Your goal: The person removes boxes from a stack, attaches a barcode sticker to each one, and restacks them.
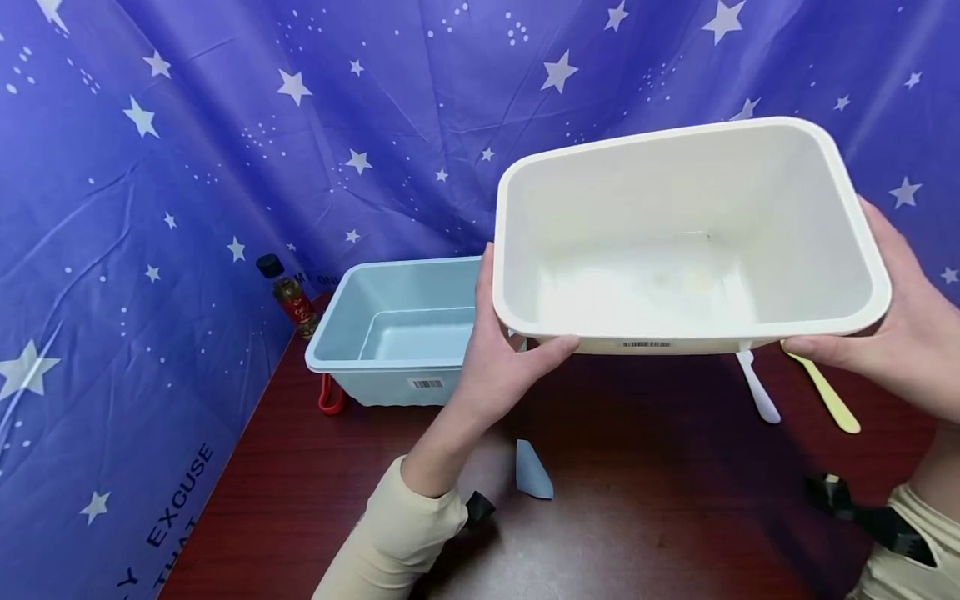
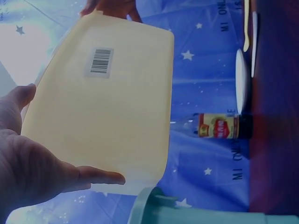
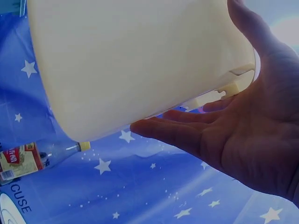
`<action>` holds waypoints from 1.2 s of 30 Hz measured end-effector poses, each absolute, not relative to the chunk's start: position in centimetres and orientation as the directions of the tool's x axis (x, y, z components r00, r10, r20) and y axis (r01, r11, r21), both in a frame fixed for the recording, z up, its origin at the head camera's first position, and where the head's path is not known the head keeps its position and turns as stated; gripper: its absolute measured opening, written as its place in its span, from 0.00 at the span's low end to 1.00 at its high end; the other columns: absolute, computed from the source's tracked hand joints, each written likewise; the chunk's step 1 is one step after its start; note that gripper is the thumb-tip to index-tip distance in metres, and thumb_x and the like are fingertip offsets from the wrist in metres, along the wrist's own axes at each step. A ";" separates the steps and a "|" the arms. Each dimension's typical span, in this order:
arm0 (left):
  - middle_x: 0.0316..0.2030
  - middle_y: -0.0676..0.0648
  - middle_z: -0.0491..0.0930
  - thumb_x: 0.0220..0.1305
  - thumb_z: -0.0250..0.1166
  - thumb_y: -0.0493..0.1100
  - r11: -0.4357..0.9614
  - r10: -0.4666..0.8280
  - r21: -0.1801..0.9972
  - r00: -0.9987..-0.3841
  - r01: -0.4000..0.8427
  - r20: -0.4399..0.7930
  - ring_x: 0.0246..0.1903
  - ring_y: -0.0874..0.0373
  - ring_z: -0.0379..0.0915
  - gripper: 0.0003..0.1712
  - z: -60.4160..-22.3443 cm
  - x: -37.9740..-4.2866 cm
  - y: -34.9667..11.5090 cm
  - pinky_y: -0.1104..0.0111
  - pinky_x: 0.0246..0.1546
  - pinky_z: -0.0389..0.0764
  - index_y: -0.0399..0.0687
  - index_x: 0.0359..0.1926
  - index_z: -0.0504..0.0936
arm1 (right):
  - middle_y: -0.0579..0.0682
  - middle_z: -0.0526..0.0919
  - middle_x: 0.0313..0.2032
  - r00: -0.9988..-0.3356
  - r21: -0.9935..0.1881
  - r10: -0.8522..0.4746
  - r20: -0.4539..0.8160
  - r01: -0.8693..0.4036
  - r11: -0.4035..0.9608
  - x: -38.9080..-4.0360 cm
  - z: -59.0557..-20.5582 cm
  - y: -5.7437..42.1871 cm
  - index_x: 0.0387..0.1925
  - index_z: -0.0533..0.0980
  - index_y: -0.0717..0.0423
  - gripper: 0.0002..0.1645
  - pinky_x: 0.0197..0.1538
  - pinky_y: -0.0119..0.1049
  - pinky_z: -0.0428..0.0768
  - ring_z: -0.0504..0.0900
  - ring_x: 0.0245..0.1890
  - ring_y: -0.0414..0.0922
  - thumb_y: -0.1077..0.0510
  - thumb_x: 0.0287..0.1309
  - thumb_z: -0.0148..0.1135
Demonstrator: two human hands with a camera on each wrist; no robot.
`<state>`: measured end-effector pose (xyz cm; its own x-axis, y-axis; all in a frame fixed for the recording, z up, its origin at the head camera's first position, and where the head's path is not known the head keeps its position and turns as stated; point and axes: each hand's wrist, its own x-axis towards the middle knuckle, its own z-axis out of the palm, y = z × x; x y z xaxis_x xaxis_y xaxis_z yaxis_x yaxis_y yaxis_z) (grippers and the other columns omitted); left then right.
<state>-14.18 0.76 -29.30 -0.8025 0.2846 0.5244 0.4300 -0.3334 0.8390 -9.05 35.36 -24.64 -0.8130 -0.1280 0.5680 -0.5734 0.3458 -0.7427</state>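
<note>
Both hands hold a white plastic bin (image 1: 637,187) up above the table, tilted so its open mouth faces the head camera; no contents show inside. My left hand (image 1: 502,354) grips its left end, thumb along the front rim and fingers up the side. At the opposite end, my right hand (image 1: 907,333) grips the bin with its thumb under the front rim and fingers along the outside wall. A barcode label (image 2: 100,61) is on the white bin's outer wall in the left wrist view. Behind my left hand, a light blue bin (image 1: 375,383) stands on the table, partly hidden.
A dark-capped bottle (image 1: 294,298) and a red loop (image 1: 330,396) are by the blue bin. A pale blue scrap (image 1: 533,471) lies in front. White (image 1: 761,392) and yellow utensils (image 1: 828,392) lie at right. The left wrist view shows a labelled bottle (image 2: 219,126) and white dish (image 2: 240,81).
</note>
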 end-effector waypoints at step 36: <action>0.76 0.46 0.53 0.54 0.79 0.43 -0.260 0.238 0.813 -0.781 0.521 0.577 0.68 0.37 0.61 0.68 -28.3 -15.8 -7.5 0.55 0.61 0.75 0.61 0.81 0.38 | 0.60 0.59 0.70 -0.785 -0.794 -0.275 0.555 -0.598 0.106 -11.4 -23.7 26.6 0.80 0.47 0.46 0.74 0.46 0.28 0.80 0.72 0.53 0.55 0.84 0.36 0.70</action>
